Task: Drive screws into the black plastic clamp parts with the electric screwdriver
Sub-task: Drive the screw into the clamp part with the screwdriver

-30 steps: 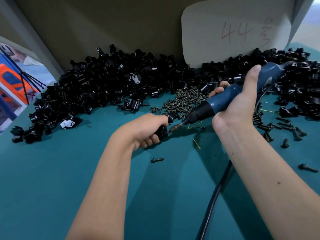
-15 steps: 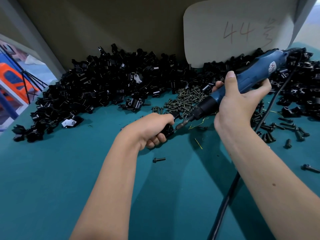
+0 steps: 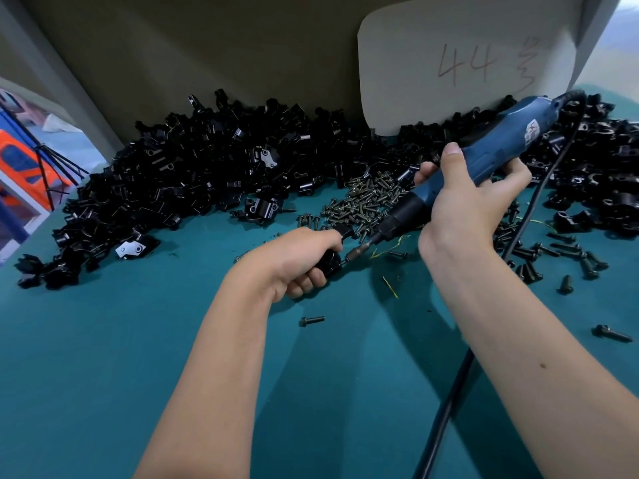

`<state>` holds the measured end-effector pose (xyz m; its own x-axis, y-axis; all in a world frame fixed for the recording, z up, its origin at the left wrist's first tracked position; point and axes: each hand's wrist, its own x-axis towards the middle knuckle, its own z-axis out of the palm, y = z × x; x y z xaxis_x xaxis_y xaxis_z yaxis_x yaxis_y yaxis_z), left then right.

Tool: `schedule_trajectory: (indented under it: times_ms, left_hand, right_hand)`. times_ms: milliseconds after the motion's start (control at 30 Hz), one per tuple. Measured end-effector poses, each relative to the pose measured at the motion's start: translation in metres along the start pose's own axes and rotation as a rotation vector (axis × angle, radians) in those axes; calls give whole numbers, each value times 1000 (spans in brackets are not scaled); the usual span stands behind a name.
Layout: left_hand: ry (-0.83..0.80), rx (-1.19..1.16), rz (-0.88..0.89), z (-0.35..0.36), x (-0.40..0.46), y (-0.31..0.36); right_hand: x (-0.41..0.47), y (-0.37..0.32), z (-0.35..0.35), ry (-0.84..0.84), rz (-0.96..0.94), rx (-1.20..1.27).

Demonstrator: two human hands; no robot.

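Observation:
My left hand (image 3: 304, 259) grips a black plastic clamp part (image 3: 330, 262) just above the teal table. Most of the part is hidden inside my fist. My right hand (image 3: 463, 209) holds the blue electric screwdriver (image 3: 484, 164), which slants down to the left. Its bit (image 3: 359, 248) meets a screw at the right side of the clamp part. A heap of brass-coloured screws (image 3: 366, 202) lies just behind the hands.
A long heap of black clamp parts (image 3: 193, 181) runs along the back wall. More of them lie at the right (image 3: 594, 174). Loose black bolts (image 3: 567, 257) are scattered at the right, one (image 3: 311, 320) near my left wrist. The tool's black cable (image 3: 446, 409) trails toward me. A white card (image 3: 460, 63) leans on the wall.
My right hand has shifted its hold on the screwdriver, from thumb stretched along the body to wrapped around it. The tool's rear end has risen. My left hand has stayed in place.

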<state>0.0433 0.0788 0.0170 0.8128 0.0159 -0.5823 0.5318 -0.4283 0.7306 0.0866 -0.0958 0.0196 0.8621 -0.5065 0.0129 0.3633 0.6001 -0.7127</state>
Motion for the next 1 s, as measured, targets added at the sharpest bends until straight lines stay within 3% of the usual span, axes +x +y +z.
schedule_trajectory:
  times_ms: [233,667,1000]
  left_hand:
    - [-31,-30,-2,0,0,-3]
    - [-91,-19,-31,2,0,-2]
    - [8,77,51,13,0,4]
  right_hand:
    - [2,-10,-5,85,220,110]
    - [-2,-13,-2,-40,178,164]
    - [-4,-19,-1,-7,43,130]
